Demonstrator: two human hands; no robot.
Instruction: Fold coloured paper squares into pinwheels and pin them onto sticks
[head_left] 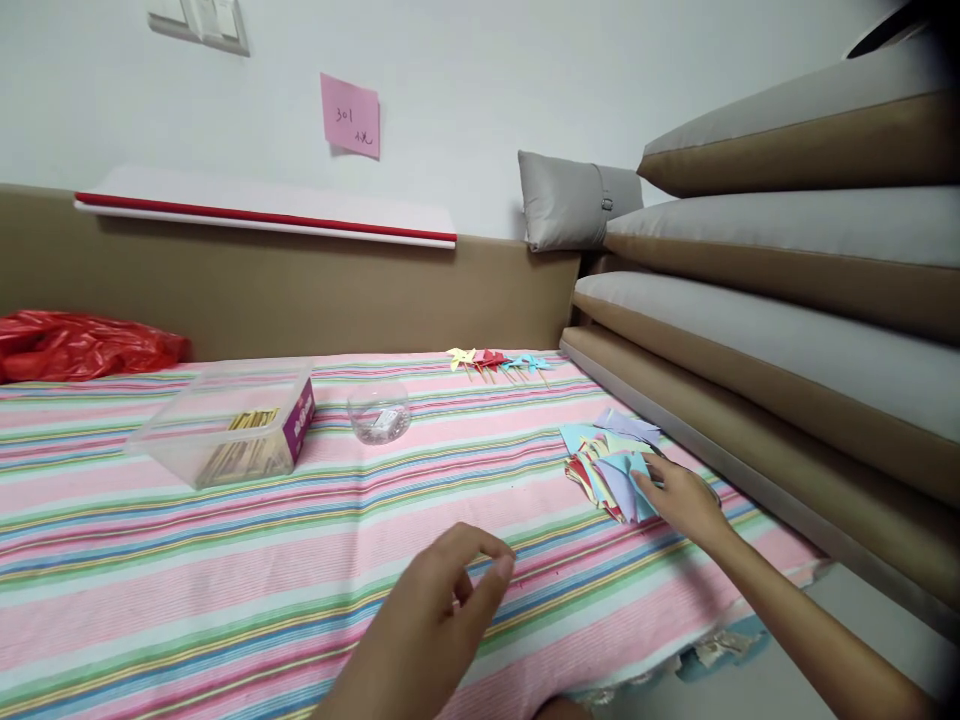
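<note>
My right hand [682, 497] reaches out to a pile of coloured paper squares [609, 462] on the striped cloth, its fingertips resting on the top sheets. The fingers curl lightly over the paper's edge. My left hand [442, 600] hovers low over the cloth near the front, fingers loosely bent with thumb and forefinger close together, and nothing shows in it. Several finished paper pinwheels on sticks [499, 362] lie in a row at the far side of the cloth.
A clear plastic box [229, 425] holding thin sticks sits left of centre, with a small clear round tub [379, 412] beside it. A red plastic bag [79, 345] lies far left. Stacked grey-and-tan cushions [787, 300] line the right side.
</note>
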